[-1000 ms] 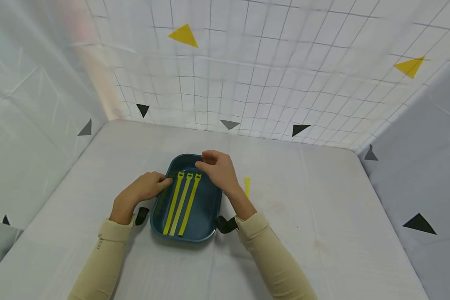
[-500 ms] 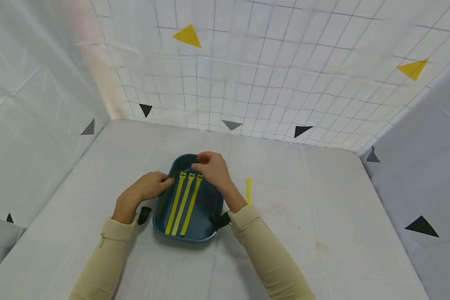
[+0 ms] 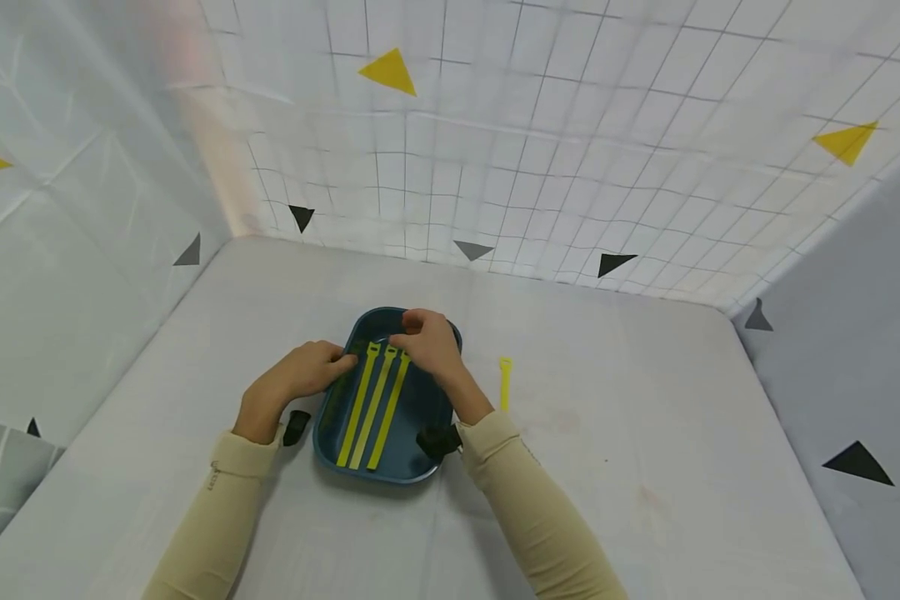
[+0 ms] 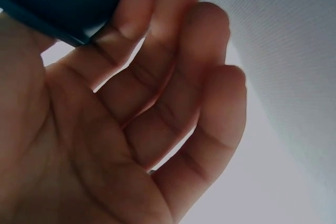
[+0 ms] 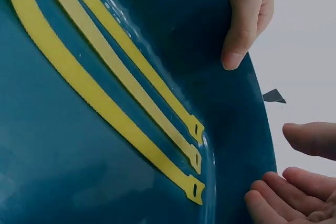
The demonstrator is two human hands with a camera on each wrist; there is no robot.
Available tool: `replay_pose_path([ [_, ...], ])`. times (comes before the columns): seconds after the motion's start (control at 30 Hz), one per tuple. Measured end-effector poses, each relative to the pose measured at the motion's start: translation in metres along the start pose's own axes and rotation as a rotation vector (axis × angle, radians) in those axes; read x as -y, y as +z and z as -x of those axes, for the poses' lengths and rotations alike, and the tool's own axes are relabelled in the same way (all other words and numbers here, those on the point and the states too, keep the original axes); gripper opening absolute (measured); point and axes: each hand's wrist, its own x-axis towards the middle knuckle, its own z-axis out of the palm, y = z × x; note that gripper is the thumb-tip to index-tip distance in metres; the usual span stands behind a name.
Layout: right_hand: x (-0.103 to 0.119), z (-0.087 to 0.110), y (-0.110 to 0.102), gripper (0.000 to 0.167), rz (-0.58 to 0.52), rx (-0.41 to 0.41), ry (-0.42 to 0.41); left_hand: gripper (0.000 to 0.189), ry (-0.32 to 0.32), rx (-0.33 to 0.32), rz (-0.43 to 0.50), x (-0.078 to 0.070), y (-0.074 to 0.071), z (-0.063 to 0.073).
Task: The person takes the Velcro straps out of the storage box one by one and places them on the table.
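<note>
A dark teal tray [image 3: 426,408] with rounded corners lies on the white-covered table. Inside it, three yellow hook-and-loop cable ties [image 5: 118,59] lie side by side, their slotted heads at the far end. My left hand [image 3: 303,371] grips the tray's left rim, thumb over the edge and the other fingers outside; the left wrist view shows those curled fingers [image 4: 202,51] beside the wall. Over the tray's far right part hovers my right hand [image 3: 433,348], loosely bent and holding nothing visible. Its fingertips [image 5: 257,203] appear close to the rim; contact is unclear.
Another yellow cable tie [image 3: 505,383] lies on the table right of the tray, partly hidden by the right sleeve. Black wrist-camera mounts [image 3: 438,441] sit near both cuffs. White sheets with a grid and triangles [image 3: 392,73] hang behind.
The right hand has shifted slightly left and inward over the tray, with its wrist mount now above the tray. The left hand keeps its grip. The head view has turned slightly left.
</note>
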Motion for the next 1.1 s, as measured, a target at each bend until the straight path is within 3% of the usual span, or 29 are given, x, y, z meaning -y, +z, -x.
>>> replay_pose_path([
  [0.13,0.0,-0.002,0.001,0.051,-0.022,-0.004,0.04,0.038,0.001,0.001,-0.007,0.001,0.0,0.0],
  [0.4,0.001,-0.005,0.005,0.056,0.043,0.058,0.087,0.038,-0.012,-0.003,-0.01,0.001,-0.003,0.002],
  [0.57,-0.005,-0.006,0.008,0.054,0.017,0.044,0.113,0.039,0.003,-0.007,0.003,0.0,-0.001,0.001],
  [1.1,-0.014,-0.01,0.026,0.053,-0.016,0.103,0.031,0.038,0.004,-0.012,-0.015,-0.001,0.0,0.001],
])
